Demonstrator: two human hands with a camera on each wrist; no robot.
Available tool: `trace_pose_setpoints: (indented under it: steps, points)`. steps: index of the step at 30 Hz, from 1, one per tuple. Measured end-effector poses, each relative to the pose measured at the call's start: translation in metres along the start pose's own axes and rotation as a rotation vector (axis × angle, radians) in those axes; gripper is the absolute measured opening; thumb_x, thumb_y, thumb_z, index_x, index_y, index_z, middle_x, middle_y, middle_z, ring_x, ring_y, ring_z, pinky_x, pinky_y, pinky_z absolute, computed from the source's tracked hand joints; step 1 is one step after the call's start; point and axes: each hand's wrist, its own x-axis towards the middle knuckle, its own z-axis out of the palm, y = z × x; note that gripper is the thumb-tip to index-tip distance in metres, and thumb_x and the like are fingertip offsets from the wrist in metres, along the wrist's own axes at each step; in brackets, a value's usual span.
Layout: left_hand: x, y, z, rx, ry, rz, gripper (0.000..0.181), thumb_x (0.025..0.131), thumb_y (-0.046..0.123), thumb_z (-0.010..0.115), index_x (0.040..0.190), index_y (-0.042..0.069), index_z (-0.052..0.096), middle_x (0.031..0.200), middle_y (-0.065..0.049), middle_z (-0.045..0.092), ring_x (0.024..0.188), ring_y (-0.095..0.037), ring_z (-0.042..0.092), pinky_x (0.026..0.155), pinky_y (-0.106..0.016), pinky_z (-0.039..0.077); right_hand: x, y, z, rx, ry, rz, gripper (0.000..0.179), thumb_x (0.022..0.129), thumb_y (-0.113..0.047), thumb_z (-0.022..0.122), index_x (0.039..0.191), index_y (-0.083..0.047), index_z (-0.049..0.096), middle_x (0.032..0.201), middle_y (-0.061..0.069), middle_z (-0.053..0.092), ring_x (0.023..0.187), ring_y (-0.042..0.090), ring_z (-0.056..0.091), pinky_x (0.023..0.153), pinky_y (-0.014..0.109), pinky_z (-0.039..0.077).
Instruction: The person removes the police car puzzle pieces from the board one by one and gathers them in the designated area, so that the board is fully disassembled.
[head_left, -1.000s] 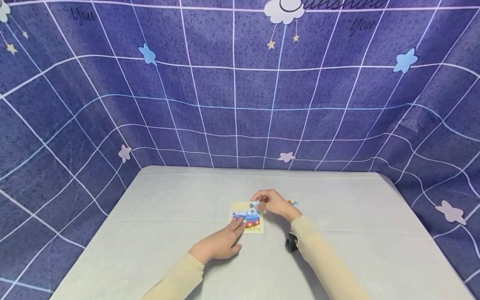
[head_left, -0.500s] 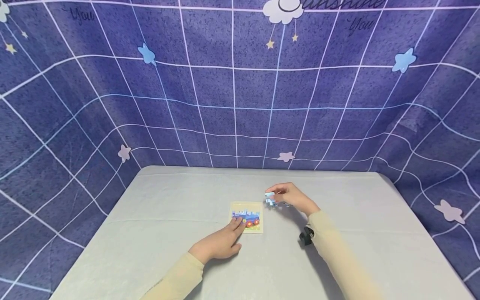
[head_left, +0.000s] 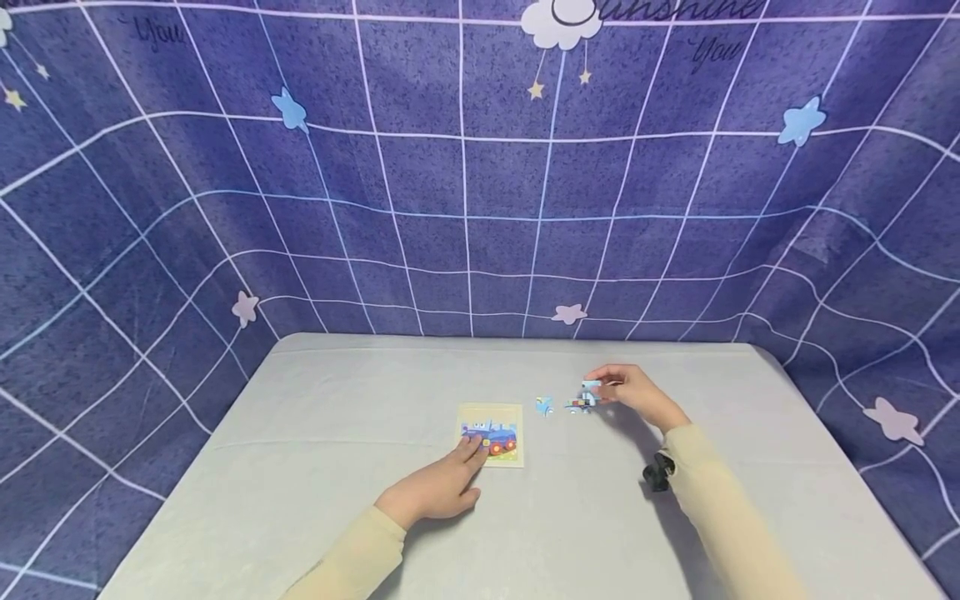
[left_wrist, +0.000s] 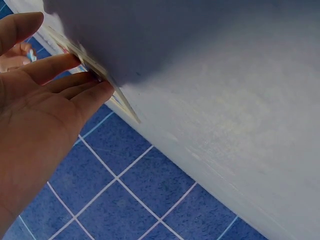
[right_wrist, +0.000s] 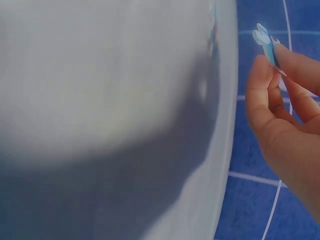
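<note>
Right hand [head_left: 633, 393] pinches a light-blue piece [head_left: 591, 387] near loose pieces [head_left: 543, 405] at two o'clock from the puzzle board [head_left: 491, 409], left hand [head_left: 442, 486] resting straight-fingered on its eight-o'clock side; piece-choosing seems underway, the next move likely calling for shape-matching to its bare twelve-o'clock area.

Wooden puzzle board [head_left: 491, 411], matt cloth backdrop [head_left: 435, 175]

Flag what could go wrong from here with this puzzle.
The right hand pinches a puzzle piece above the table; it might slip. Setting it down could nudge the loose pieces nearby. The left hand touches the puzzle board, so a shift there might move it.
</note>
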Motion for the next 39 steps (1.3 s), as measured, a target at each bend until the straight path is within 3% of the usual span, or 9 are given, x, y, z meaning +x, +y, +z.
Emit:
trace_pose_setpoints:
  steps: [9, 15, 18, 28, 34, 39]
  points:
    - [-0.001, 0.002, 0.000, -0.006, 0.002, -0.003, 0.058, 0.096, 0.020, 0.056, 0.142, -0.009, 0.037, 0.153, -0.026, 0.026, 0.142, -0.037, 0.024, 0.114, -0.046, 0.027, -0.017, 0.007, -0.014, -0.021, 0.001, 0.033, 0.032, 0.087, 0.005, 0.060, 0.116, 0.018, 0.056, 0.095, 0.026, 0.065, 0.074, 0.020, 0.063, 0.064, 0.030, 0.053]
    - [-0.001, 0.002, -0.001, -0.006, 0.009, 0.003, 0.057, 0.095, 0.018, 0.055, 0.142, -0.010, 0.037, 0.152, -0.027, 0.027, 0.142, -0.037, 0.025, 0.114, -0.046, 0.027, -0.012, 0.023, -0.014, -0.087, 0.055, 0.026, 0.029, 0.082, 0.005, 0.066, 0.109, 0.015, 0.062, 0.079, 0.007, 0.064, 0.063, 0.008, 0.056, 0.057, 0.023, 0.049]
    - [-0.001, 0.002, -0.001, -0.003, 0.006, 0.004, 0.057, 0.095, 0.018, 0.054, 0.142, -0.010, 0.037, 0.152, -0.027, 0.027, 0.142, -0.037, 0.024, 0.114, -0.046, 0.026, -0.011, 0.021, -0.013, -0.158, 0.080, 0.000, 0.025, 0.080, 0.005, 0.067, 0.103, 0.014, 0.065, 0.075, 0.005, 0.063, 0.061, 0.008, 0.052, 0.053, 0.021, 0.046]
    - [-0.001, 0.001, -0.001, 0.000, 0.001, -0.006, 0.058, 0.095, 0.019, 0.055, 0.142, -0.009, 0.037, 0.153, -0.026, 0.026, 0.142, -0.037, 0.024, 0.114, -0.046, 0.026, -0.005, 0.025, -0.010, -0.369, 0.114, -0.096, 0.014, 0.077, 0.006, 0.069, 0.091, 0.010, 0.070, 0.073, 0.006, 0.063, 0.066, 0.008, 0.049, 0.058, 0.019, 0.041]
    - [-0.001, 0.000, 0.000, 0.004, 0.004, 0.000, 0.058, 0.095, 0.019, 0.055, 0.142, -0.010, 0.037, 0.153, -0.026, 0.026, 0.142, -0.037, 0.024, 0.115, -0.045, 0.026, -0.004, 0.026, -0.009, -0.393, 0.120, -0.121, 0.012, 0.076, 0.006, 0.072, 0.088, 0.010, 0.070, 0.071, 0.008, 0.062, 0.064, 0.008, 0.048, 0.056, 0.019, 0.041]
    - [0.000, -0.001, 0.000, 0.014, 0.009, 0.000, 0.058, 0.095, 0.019, 0.054, 0.142, -0.009, 0.037, 0.152, -0.026, 0.027, 0.142, -0.037, 0.025, 0.115, -0.044, 0.026, -0.001, 0.017, -0.003, -0.401, 0.149, -0.157, 0.013, 0.077, 0.008, 0.071, 0.090, 0.009, 0.070, 0.080, 0.013, 0.063, 0.071, 0.016, 0.054, 0.064, 0.024, 0.047]
